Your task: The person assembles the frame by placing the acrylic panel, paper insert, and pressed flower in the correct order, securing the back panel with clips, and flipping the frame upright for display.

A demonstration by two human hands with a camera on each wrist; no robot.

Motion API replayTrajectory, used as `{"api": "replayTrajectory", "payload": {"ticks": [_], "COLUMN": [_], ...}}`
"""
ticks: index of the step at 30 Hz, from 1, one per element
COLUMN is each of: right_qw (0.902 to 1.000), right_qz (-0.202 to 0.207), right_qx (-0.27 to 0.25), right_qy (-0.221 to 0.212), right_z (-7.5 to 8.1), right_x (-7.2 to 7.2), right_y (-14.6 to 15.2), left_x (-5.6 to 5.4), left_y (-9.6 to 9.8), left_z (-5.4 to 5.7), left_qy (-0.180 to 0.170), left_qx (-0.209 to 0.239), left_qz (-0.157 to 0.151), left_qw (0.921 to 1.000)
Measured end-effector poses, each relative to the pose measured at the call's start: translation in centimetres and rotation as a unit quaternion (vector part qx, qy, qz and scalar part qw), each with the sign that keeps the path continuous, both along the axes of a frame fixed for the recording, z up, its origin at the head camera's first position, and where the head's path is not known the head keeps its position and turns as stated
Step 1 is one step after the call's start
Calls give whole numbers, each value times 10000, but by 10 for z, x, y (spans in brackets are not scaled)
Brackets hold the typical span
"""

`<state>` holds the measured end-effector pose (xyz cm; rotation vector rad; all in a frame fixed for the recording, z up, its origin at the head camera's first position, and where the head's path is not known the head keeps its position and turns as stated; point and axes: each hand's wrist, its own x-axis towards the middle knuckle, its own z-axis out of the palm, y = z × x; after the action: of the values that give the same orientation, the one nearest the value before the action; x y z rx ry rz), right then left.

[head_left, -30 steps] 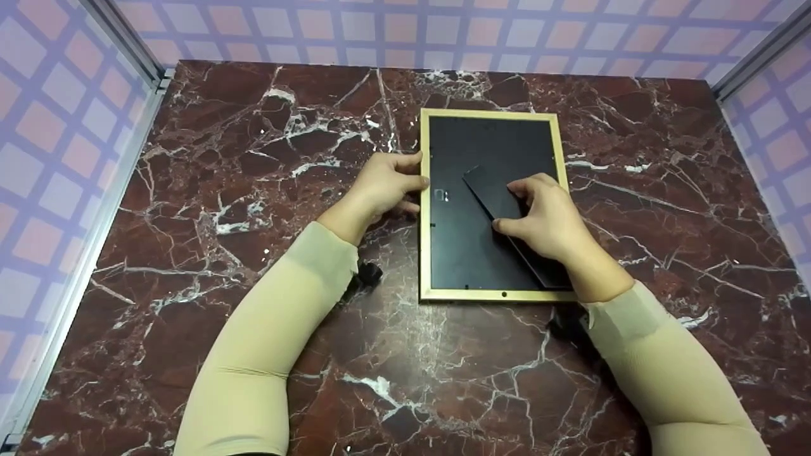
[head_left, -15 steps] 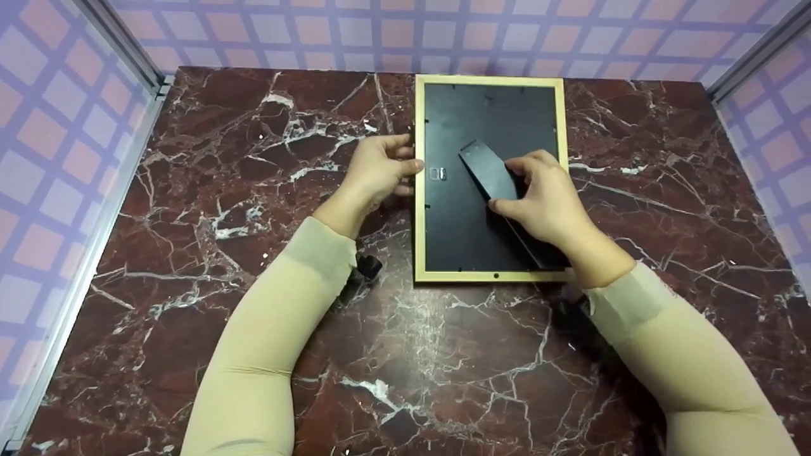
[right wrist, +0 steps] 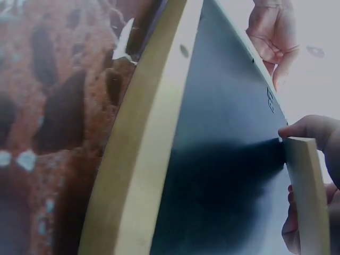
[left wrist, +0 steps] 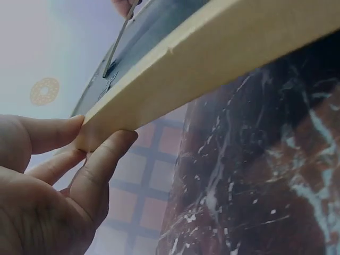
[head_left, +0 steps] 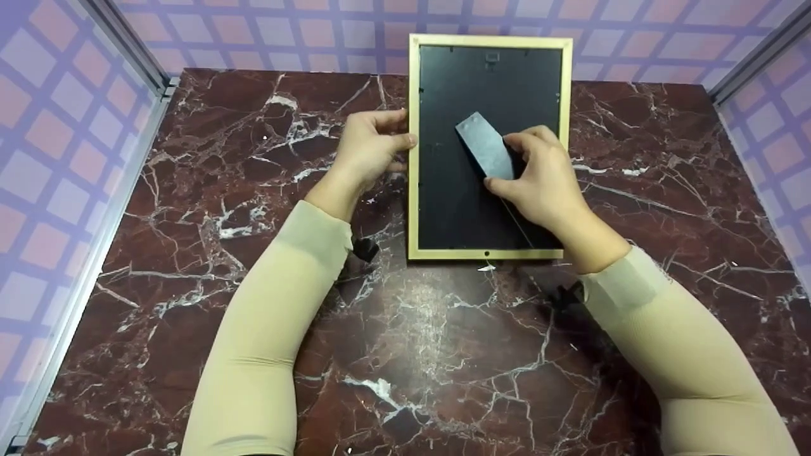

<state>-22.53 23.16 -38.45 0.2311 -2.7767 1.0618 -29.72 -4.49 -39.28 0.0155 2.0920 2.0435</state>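
Note:
A picture frame (head_left: pixel 415 209) with a pale wood-coloured rim and a black back is tilted up, its back facing me. My left hand (head_left: pixel 367 149) grips the left rim, thumb on the near face; in the left wrist view the fingers (left wrist: pixel 101 170) press against the wooden side (left wrist: pixel 159 79). From the back sticks out a dark easel stand (head_left: pixel 485 142), slanting from lower right to upper left. My right hand (head_left: pixel 545 177) pinches this stand between thumb and fingers. In the right wrist view the stand (right wrist: pixel 308 191) shows its tan edge, angled away from the backing.
The frame stands over a dark red marbled table (head_left: pixel 393 335). A checked wall (head_left: pixel 304 31) rises behind, with metal rails (head_left: pixel 120 38) at the side corners. A small metal hanger (head_left: pixel 491 58) sits near the top of the backing.
The frame has tilted up from lying nearly flat, its upper edge now overlapping the back wall in view. Both hands have moved away from me with it, keeping their holds.

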Motion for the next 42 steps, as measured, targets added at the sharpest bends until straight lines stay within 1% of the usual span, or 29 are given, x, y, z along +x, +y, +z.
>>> {"api": "replayTrajectory", "payload": {"ticks": [7, 9, 14, 18, 23, 25, 30, 36, 39, 42], "right_qw": [9994, 9991, 9977, 9961, 9936, 9916, 9861, 9838, 9808, 9779], "right_qz": [-110, -126, -98, -162, -209, -190, -128, -236, -330, -514], "right_qx": [72, 98, 101, 131, 41, -9, -50, -132, -100, -45], "right_qy": [306, 395, 663, 863, 1107, 1276, 1653, 1773, 1921, 2025], "right_z": [8, 10, 13, 17, 19, 18, 12, 5, 3, -2], "right_x": [-3, -4, -5, -5, -5, -5, -5, -8, -10, -9], "right_y": [-4, -6, -11, -16, -22, -24, -27, -28, -31, -33], "left_x": [-2, -2, -3, -5, -8, -10, -11, -12, -12, -12], "left_y": [-2, -3, -7, -10, -12, -13, -16, -15, -14, -9], "left_z": [10, 12, 16, 19, 21, 22, 26, 27, 27, 25], "left_qy": [465, 525, 811, 1157, 1645, 1769, 1907, 2066, 2306, 2554], "left_qx": [-171, -120, 51, 178, 212, 244, 224, -47, -73, -57], "left_qz": [170, 214, 337, 418, 554, 582, 555, 533, 632, 686], "left_qw": [9986, 9983, 9961, 9922, 9846, 9822, 9798, 9770, 9710, 9644]}}
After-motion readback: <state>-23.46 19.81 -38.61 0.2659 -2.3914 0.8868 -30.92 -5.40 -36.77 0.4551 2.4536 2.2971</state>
